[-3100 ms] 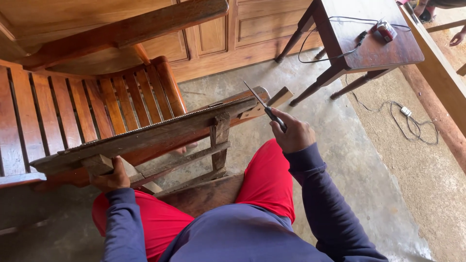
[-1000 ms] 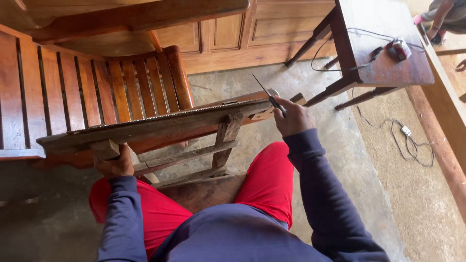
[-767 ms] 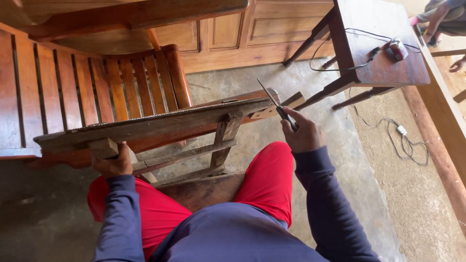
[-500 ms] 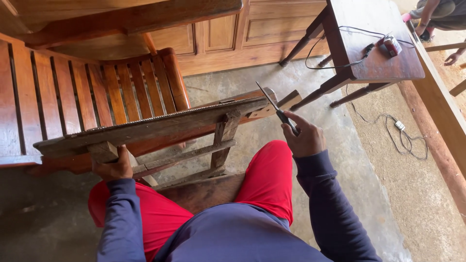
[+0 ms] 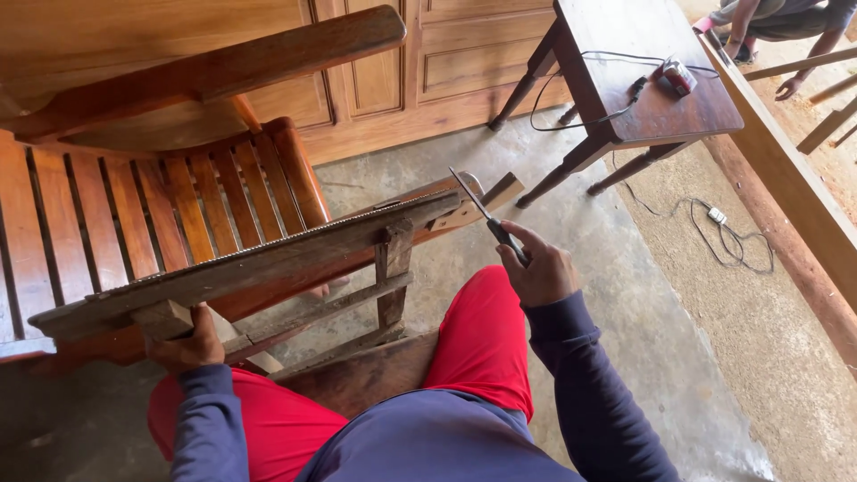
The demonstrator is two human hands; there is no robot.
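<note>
Your left hand (image 5: 189,341) grips the wooden saw clamp (image 5: 259,259); your right hand (image 5: 538,272) grasps the file (image 5: 482,212). Hold the file level across the saw teeth (image 5: 295,234).

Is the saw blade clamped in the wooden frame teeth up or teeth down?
Teeth up. The saw blade stands on edge in the wooden frame, its toothed edge showing along the top, where the right hand holds a file.
</note>
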